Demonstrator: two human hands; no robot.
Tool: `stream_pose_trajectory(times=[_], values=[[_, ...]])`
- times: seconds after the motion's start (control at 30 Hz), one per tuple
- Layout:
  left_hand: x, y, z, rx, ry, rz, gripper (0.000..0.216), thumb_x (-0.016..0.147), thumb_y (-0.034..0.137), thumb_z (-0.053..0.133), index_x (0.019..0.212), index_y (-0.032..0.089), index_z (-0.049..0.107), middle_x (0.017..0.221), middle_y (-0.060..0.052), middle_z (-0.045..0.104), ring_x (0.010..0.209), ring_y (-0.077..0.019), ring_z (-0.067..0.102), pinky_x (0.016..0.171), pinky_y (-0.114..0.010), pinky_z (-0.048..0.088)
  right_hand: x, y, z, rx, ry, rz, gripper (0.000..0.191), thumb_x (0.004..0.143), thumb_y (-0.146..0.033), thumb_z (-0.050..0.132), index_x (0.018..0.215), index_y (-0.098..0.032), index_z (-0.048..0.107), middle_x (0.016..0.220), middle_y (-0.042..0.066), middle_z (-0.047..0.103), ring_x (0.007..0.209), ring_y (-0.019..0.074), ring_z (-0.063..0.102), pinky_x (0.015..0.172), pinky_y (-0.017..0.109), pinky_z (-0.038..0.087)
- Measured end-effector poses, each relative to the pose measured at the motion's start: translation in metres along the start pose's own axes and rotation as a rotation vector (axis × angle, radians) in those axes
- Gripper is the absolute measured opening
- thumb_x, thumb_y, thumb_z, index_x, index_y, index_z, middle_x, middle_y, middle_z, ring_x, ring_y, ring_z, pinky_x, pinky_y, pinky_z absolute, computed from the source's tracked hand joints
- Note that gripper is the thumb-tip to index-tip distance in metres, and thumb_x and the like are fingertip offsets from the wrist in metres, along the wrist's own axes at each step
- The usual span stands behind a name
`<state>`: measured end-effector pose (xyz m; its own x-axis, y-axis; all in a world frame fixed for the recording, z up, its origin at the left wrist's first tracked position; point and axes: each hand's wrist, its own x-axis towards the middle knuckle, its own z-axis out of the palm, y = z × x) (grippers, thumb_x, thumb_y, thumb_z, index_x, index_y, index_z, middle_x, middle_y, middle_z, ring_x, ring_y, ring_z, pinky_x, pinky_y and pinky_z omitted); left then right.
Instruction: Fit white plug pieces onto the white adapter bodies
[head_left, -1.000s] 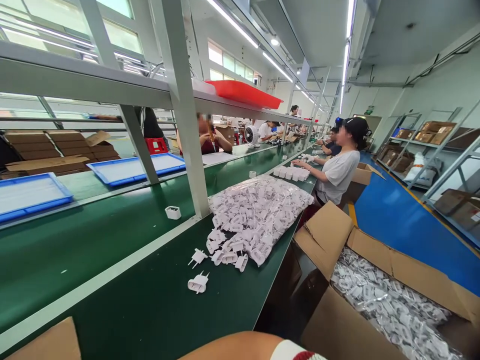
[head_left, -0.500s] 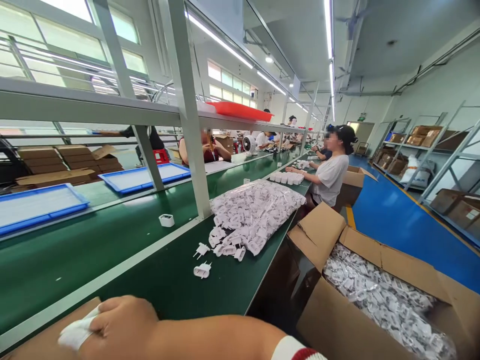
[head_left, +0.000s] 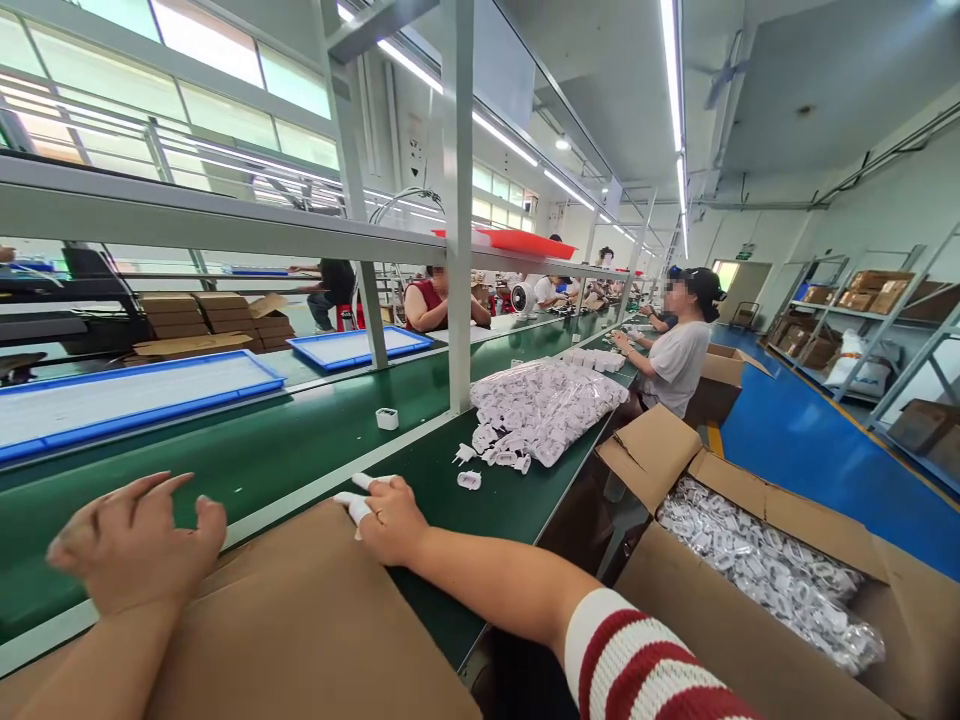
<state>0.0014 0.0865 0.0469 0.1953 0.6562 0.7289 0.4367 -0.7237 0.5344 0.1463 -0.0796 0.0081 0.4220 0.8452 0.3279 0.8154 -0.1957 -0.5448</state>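
Note:
A large brown cardboard piece (head_left: 300, 620), looking like a box or its flap, fills the lower left in front of me. My right hand (head_left: 394, 520), with white wraps on some fingers, is closed over its far right corner. To the left, my left hand (head_left: 139, 545) is raised by the cardboard's far edge, fingers spread and nothing in them. Beyond my right hand, a clear bag of white plug adapters (head_left: 551, 400) lies on the green bench. A loose white plug adapter (head_left: 469, 481) sits in front of it.
An open carton (head_left: 757, 560) of bagged white parts stands at the right. One white housing (head_left: 387, 418) lies on the green belt (head_left: 315, 440). A metal post (head_left: 459, 220) rises from the bench, and blue trays (head_left: 150, 390) lie across the belt. A co-worker (head_left: 679, 345) works farther along.
My left hand has come into view at the left. The cardboard now shows much more, and my right hand has moved right and farther away along it. The view has turned left.

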Motion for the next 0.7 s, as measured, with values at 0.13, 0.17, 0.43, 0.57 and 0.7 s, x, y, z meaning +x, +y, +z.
stream_pose_trajectory(times=[0.13, 0.17, 0.43, 0.57, 0.7], values=[[0.003, -0.022, 0.008, 0.115, -0.013, 0.025, 0.039, 0.072, 0.034, 0.062, 0.105, 0.013, 0.062, 0.125, -0.015, 0.065, 0.133, -0.0423, 0.048, 0.11, -0.056, 0.032, -0.003, -0.004, 0.004, -0.097, 0.078, 0.005, 0.034, 0.101, -0.027, 0.046, 0.123, -0.022, 0.072, 0.145, 0.006, 0.059, 0.131, 0.0228, 0.048, 0.112, 0.038, 0.037], [0.003, -0.026, 0.007, 0.129, -0.043, 0.034, 0.04, 0.073, 0.034, 0.062, 0.106, 0.011, 0.062, 0.126, -0.015, 0.064, 0.133, -0.0412, 0.049, 0.11, -0.054, 0.033, -0.005, -0.004, 0.006, -0.127, 0.1, -0.01, 0.035, 0.102, -0.029, 0.047, 0.127, -0.021, 0.069, 0.143, 0.006, 0.06, 0.131, 0.0227, 0.048, 0.112, 0.038, 0.037], [0.001, -0.032, 0.024, 0.077, -0.016, -0.008, 0.037, 0.082, 0.031, 0.052, 0.108, 0.011, 0.067, 0.124, -0.018, 0.067, 0.129, -0.0388, 0.051, 0.103, -0.055, 0.041, -0.025, 0.029, -0.024, -0.427, 0.172, -0.009, 0.054, 0.099, -0.037, 0.05, 0.148, -0.016, 0.048, 0.156, 0.013, 0.044, 0.145, 0.0308, 0.031, 0.122, 0.049, 0.02], [-0.003, -0.027, 0.034, 0.048, -0.041, -0.026, 0.032, 0.085, 0.031, 0.045, 0.1, 0.015, 0.068, 0.121, -0.018, 0.07, 0.126, -0.0387, 0.051, 0.099, -0.056, 0.043, -0.031, 0.05, -0.036, -0.417, 0.2, 0.338, 0.052, 0.094, -0.026, 0.051, 0.14, -0.003, 0.053, 0.149, 0.027, 0.046, 0.14, 0.0423, 0.034, 0.115, 0.059, 0.027], [-0.001, -0.034, 0.038, 0.083, -0.168, 0.019, 0.029, 0.084, 0.032, 0.044, 0.093, 0.018, 0.068, 0.118, -0.014, 0.071, 0.122, -0.0349, 0.055, 0.098, -0.05, 0.045, -0.032, 0.056, -0.033, -0.337, 0.205, 0.328, 0.042, 0.087, -0.007, 0.045, 0.124, -0.005, 0.064, 0.126, 0.023, 0.061, 0.124, 0.0352, 0.051, 0.106, 0.049, 0.04]])
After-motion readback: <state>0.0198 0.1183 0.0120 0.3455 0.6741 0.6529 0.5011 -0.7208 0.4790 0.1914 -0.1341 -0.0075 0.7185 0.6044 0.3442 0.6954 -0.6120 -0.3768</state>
